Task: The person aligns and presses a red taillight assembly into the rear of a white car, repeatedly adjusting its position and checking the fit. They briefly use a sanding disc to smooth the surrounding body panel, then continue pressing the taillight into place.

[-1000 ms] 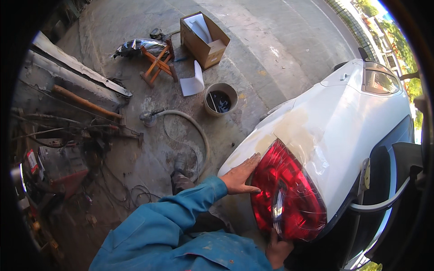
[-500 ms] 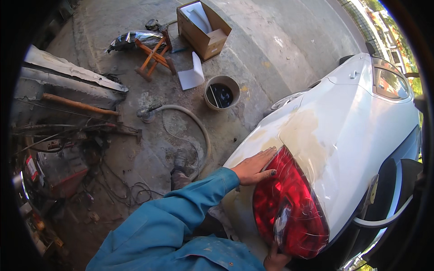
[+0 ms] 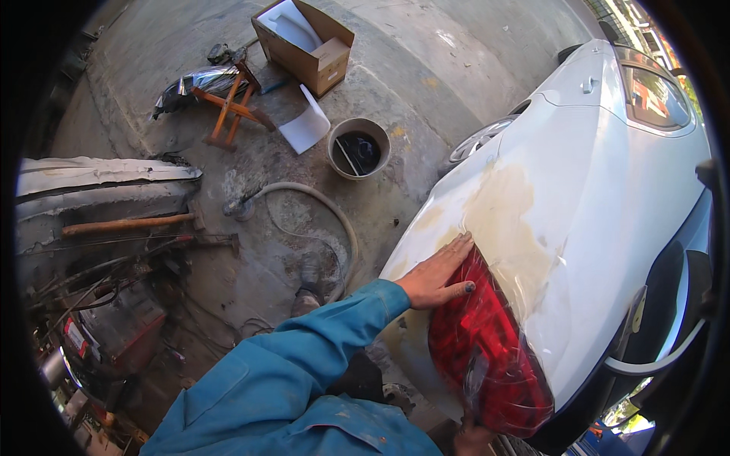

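A red tail light (image 3: 487, 346), its lens covered in pale scratches or creased film, sits at the rear corner of a white car (image 3: 585, 178). My left hand (image 3: 437, 280) lies flat across the lamp's upper edge, fingertips against the car body and thumb stretched over the red lens. At the lamp's lower end, my right hand (image 3: 473, 439) grips it with a digit up against the lens. The rest of that hand's fingers are hidden. Beige filler patches (image 3: 502, 216) mark the body panel beside the lamp.
A bucket of dark liquid (image 3: 359, 150), a cardboard box (image 3: 308, 45), a white foam sheet (image 3: 306, 125) and a wooden folding stool (image 3: 232, 110) stand on the concrete. A hose (image 3: 327, 205) curls near my foot. A wooden-handled tool (image 3: 125, 223) and cables clutter the left side.
The view has shifted a little, so the floor things sit further left. My left hand stays flat on the lamp's upper edge; my right hand stays at its lower end.
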### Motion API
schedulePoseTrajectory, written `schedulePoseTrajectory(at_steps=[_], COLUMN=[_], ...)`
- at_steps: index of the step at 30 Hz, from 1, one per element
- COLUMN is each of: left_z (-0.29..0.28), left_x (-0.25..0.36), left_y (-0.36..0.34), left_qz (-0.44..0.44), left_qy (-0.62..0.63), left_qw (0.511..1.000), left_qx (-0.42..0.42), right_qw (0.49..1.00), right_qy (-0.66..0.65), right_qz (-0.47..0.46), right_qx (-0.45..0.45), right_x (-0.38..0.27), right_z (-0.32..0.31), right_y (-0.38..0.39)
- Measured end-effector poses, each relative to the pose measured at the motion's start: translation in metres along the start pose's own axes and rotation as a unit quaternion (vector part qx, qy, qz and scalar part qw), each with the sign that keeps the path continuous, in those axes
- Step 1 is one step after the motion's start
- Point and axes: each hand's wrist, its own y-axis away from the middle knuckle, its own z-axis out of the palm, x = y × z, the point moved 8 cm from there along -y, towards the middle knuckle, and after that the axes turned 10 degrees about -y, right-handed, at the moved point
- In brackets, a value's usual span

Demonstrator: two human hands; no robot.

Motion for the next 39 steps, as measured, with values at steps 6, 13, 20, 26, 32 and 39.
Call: schedulePoseTrajectory(at_steps=[6,13,20,26,32,39], left_z=[0.000,0.007,0.014,0.015,0.032,0.034], left_x=[0.032,0.093,0.096,0.092,0.071,0.050], left_y=[0.012,0.055,0.031,0.024,0.056,0.071], left_qz=[0.019,0.028,0.036,0.039,-0.027,-0.029], left_qy=[0.006,-0.018,-0.017,-0.003,-0.025,-0.035], left_qw=[0.999,0.997,0.991,0.995,0.995,0.997], left_qx=[0.028,0.064,0.125,0.087,0.089,0.063], right_qw=[0.993,0.994,0.998,0.999,0.999,0.999], right_qy=[-0.086,-0.111,-0.031,-0.010,-0.032,-0.008], right_qz=[0.078,0.009,-0.040,-0.019,-0.012,-0.004], right_qx=[-0.003,0.020,0.022,0.037,0.029,0.039], right_x=[-0.007,-0.041,-0.053,-0.057,-0.063,-0.064], right_z=[-0.002,-0.002,-0.003,-0.008,-0.007,-0.007], right_y=[-0.005,-0.011,-0.012,-0.008,-0.016,-0.009])
